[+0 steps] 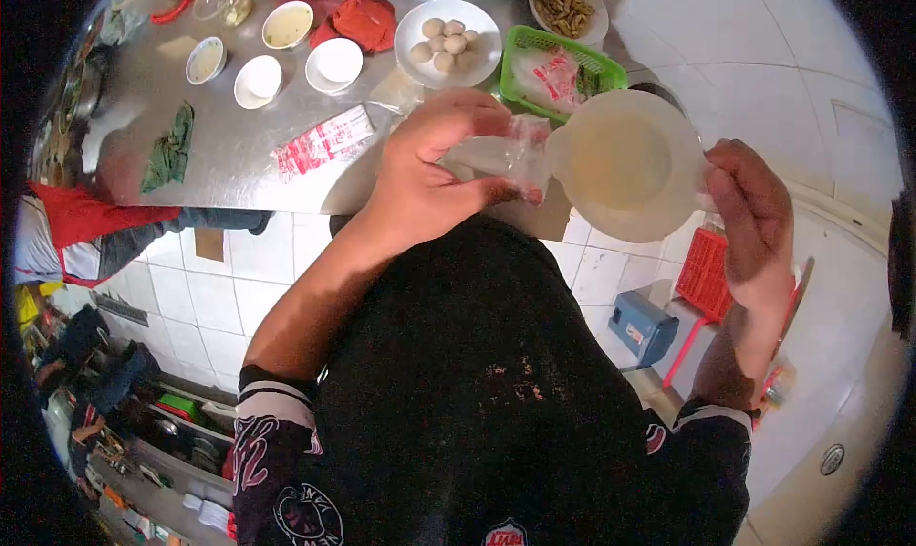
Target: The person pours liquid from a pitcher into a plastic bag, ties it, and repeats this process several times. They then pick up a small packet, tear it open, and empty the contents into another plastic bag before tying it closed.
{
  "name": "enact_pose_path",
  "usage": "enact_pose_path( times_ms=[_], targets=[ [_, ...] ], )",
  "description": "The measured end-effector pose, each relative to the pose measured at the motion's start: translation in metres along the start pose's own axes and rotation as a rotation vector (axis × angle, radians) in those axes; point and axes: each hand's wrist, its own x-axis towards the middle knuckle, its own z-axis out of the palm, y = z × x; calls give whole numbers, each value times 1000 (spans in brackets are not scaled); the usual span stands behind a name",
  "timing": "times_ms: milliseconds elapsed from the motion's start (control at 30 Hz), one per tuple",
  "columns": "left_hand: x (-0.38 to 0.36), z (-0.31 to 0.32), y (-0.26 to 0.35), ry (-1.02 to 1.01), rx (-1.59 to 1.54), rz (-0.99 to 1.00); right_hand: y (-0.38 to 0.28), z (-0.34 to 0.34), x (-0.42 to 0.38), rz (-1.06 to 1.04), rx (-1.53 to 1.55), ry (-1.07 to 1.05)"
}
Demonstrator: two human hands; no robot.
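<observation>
My left hand [431,169] is closed around the mouth of a clear plastic bag [527,153], thumb below and fingers above. My right hand [754,202] grips the far right rim of a pale bowl [625,229] with yellowish broth in it. The bowl is tilted toward the bag, its left edge right at the bag's mouth. Behind them on the steel table stand a white plate [410,35] of round balls and a green basket [520,73] with a plastic packet inside. A red-and-white printed packet [324,143] lies left of my left hand.
Small white bowls [258,83], some with broth, stand at the back left, near a red cloth [358,23]. A dark green cloth [172,150] lies near the table edge. Another person's red sleeve [76,226] shows at left. A blue bin [644,331] and red crate [704,274] stand below right.
</observation>
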Motion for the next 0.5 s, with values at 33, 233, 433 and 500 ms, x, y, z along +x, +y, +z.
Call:
enact_pose_path(
  times_ms=[33,233,433,500],
  targets=[
    [2,3,1,24,-21,34,-1,-2,1,-5,-15,-2],
    [7,7,9,77,-85,16,-10,-9,8,-73,-128,-52],
    [8,6,9,41,-38,55,-26,-9,11,-62,-215,-74],
    [8,5,11,37,-11,66,-28,-8,12,-81,-228,-64]
  ],
)
